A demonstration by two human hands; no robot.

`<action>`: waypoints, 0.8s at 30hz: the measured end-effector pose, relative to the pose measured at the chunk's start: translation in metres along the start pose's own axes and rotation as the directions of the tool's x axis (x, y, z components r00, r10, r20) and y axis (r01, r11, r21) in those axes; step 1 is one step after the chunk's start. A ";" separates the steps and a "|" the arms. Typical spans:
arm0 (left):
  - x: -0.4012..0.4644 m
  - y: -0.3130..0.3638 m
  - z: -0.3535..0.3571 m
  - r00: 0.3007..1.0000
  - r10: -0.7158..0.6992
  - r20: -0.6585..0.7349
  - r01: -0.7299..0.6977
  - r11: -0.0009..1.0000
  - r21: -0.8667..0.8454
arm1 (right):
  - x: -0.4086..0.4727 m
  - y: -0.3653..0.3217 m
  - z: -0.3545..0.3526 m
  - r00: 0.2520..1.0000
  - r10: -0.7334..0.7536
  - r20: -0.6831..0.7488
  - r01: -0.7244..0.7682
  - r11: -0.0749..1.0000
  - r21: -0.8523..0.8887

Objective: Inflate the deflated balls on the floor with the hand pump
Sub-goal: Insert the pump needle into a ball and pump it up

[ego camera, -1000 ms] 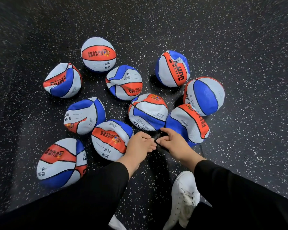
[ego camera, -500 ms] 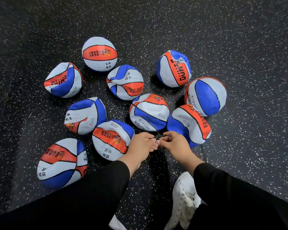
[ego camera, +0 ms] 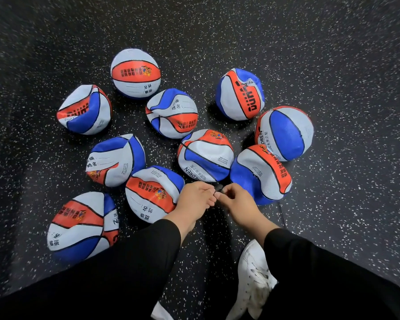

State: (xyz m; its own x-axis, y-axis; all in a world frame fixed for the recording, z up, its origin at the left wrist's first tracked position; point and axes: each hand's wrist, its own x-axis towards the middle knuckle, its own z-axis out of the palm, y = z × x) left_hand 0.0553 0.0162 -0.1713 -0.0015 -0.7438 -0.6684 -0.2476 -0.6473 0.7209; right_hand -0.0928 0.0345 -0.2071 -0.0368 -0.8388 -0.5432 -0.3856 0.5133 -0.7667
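Speckled black floor (ego camera: 333, 65); nine balls (ego camera: 206, 155); left hand (ego camera: 194, 199), right hand (ego camera: 238, 200) pinching small black part (ego camera: 218, 188).

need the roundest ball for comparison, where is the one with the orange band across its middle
In the head view it is the farthest ball, at the top left of the cluster on the speckled floor, just beyond the crumpled ball in the middle.
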 end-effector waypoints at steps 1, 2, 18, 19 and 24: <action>0.000 0.001 -0.002 1.000 -0.004 0.000 0.004 1.000 -0.001 | 0.001 -0.002 -0.003 1.000 -0.006 0.019 0.006 1.000 0.005; 0.000 0.004 -0.005 1.000 -0.007 0.000 0.007 1.000 0.000 | 0.002 -0.003 -0.005 0.999 -0.017 0.034 0.017 1.000 0.004; -0.010 -0.029 -0.117 0.807 -0.090 -0.584 0.266 0.938 0.224 | -0.008 -0.026 -0.021 0.993 -0.014 0.121 0.006 0.998 0.060; -0.009 -0.033 -0.113 0.835 -0.157 -0.528 0.280 0.946 0.161 | -0.008 -0.025 -0.021 0.992 -0.027 0.120 0.024 0.999 0.026; 0.007 -0.050 -0.114 0.784 -0.364 -0.502 0.330 0.930 -0.160 | -0.004 -0.015 -0.022 0.995 -0.054 0.088 0.066 0.988 -0.140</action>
State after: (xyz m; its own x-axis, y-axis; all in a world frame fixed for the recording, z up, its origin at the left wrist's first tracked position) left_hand 0.1776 0.0243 -0.1909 0.5756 -0.4311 -0.6949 -0.0762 -0.8743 0.4793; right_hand -0.1077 0.0265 -0.1857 0.0649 -0.8461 -0.5291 -0.5127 0.4267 -0.7451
